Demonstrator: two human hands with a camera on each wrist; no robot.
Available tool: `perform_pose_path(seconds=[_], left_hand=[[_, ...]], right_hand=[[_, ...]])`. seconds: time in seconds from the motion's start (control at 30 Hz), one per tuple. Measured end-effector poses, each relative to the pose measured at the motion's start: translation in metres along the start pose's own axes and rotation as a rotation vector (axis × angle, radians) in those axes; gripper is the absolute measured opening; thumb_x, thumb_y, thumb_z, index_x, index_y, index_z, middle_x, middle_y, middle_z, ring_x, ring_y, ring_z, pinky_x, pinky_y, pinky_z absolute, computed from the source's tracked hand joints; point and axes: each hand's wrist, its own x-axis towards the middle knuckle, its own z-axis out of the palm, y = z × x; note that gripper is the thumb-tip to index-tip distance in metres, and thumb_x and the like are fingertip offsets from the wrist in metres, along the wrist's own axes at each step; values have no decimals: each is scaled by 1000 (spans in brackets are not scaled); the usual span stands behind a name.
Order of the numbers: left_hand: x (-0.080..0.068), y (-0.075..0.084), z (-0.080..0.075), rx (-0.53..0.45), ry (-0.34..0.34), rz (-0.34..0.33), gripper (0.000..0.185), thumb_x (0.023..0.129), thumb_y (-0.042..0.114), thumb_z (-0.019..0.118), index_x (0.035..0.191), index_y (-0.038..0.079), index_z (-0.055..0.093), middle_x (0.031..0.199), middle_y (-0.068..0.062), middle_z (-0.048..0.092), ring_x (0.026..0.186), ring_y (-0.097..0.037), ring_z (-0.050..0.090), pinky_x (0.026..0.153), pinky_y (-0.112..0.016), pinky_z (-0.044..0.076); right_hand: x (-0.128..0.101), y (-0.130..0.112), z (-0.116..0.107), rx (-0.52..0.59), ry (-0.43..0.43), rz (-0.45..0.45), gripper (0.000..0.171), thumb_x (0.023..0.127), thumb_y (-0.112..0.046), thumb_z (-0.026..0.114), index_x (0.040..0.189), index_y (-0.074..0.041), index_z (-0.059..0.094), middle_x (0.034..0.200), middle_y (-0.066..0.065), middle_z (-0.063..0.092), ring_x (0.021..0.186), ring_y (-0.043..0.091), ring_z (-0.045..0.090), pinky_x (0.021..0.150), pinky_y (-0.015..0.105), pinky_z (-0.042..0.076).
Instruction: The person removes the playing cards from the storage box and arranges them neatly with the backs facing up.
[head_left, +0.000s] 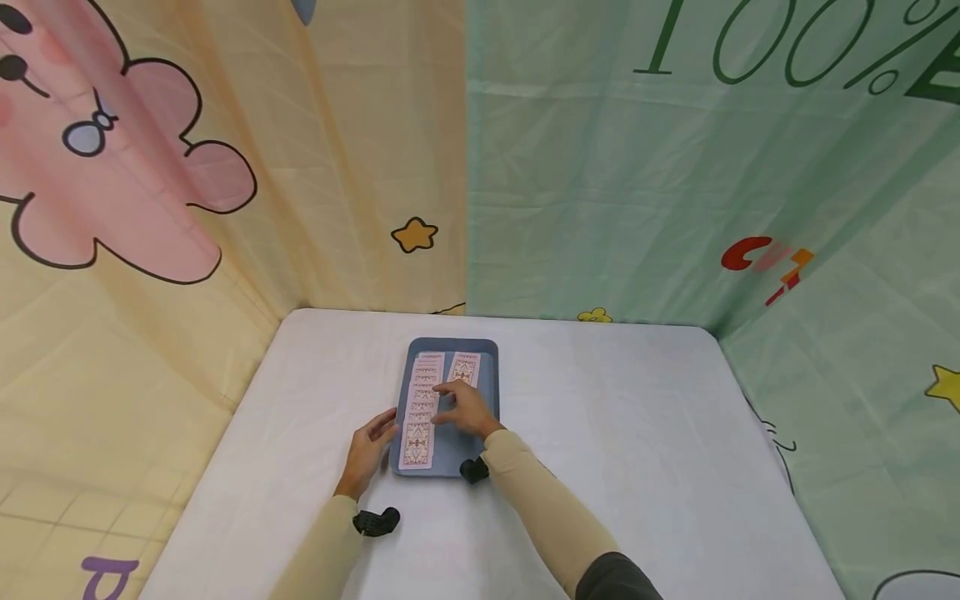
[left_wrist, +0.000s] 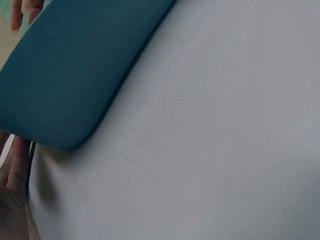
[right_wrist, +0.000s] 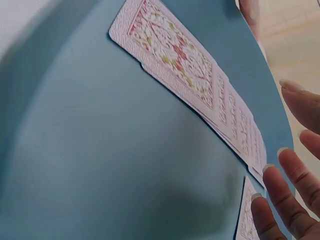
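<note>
On the white cloth-covered worktop (head_left: 600, 417), walled in by printed fabric backdrops where only "100%" in green outline reads clearly on the mint panel (head_left: 750, 50), sits a blue rounded-corner plastic tray (head_left: 480, 354), shallow-rimmed and probably light, stiff and smooth enough to slide unless steadied at its edge. The left hand (head_left: 369, 450) rests against the tray's left rim, fingers straight and holding nothing. Inside the tray lies an overlapping row of pink-backed playing cards (head_left: 420, 412) running lengthwise, with a separate short stack of pink-backed cards (head_left: 465, 367) to its right at the far end. The right hand (head_left: 468, 408) lies over the cards near the middle, fingers extended and spread, touching rather than pinching. The cards look thin, flexible and slick; lifting one likely needs a fingertip under an exposed edge. No print legible on them.
</note>
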Motion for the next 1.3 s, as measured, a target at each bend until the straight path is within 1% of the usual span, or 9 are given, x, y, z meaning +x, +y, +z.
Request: perform_pose_path(seconds=[0.13,0.3,0.5,0.6,0.73,0.8,0.93,1.03,1.3], left_hand=[[1,-1,1,14,15,-10,42,97,7,55,138,-3,49,137,-25,51,127,-33,48,106,-44,40],[2,-2,3,-9,23,-5,42,97,6,56,137,-3,50,136,-23,52,126,-31,49,103,-38,43],[1,-4,4,-8,18,-6,41,98,8,55,137,-3,50,139,-23,50,130,-32,46,108,-44,38],[0,-5,3,-12,15,-2,41,98,9,54,137,-3,50,140,-22,49,132,-33,44,110,-45,36],[-1,-7,2,-9,9,6,41,98,10,55,137,-3,51,139,-23,50,132,-33,44,109,-46,36],[-2,-8,2,-10,7,2,42,98,10,56,137,-2,51,139,-22,50,132,-33,44,109,-46,36],[-3,-8,2,2,-3,-1,43,99,11,54,139,-3,48,141,-23,48,132,-34,42,109,-47,35],[-3,-9,1,4,-8,-2,43,99,10,53,139,-5,47,141,-24,47,132,-36,42,109,-48,35],[-4,-10,2,5,17,21,42,98,12,56,137,-3,51,138,-22,51,129,-33,46,108,-46,38]], right_hand=[[1,-1,7,-5,-8,9,52,75,-13,83,123,-4,65,114,9,63,93,21,57,76,25,48],[-1,-1,14,2,-10,13,48,75,-10,82,119,-2,66,108,9,64,87,20,55,72,23,45],[-5,3,28,1,8,0,46,73,-8,83,115,1,68,98,10,63,77,12,48,67,21,43],[-7,5,35,7,35,8,46,72,-8,84,114,1,68,97,10,62,79,11,48,69,21,44],[-10,7,43,-2,71,50,49,70,-9,85,115,-1,68,98,6,60,83,12,50,73,23,46],[-10,9,47,-27,87,55,52,68,-11,87,116,-2,68,97,3,57,83,13,50,74,25,46],[-13,13,55,-120,93,63,58,67,-21,89,118,-7,68,97,-3,52,87,12,48,83,28,43],[-15,13,58,-164,100,62,58,65,-26,89,117,-9,68,98,-5,50,91,12,46,89,31,39],[-17,9,59,-128,123,60,50,65,-24,89,108,-9,68,101,-2,51,98,18,49,92,35,38]])
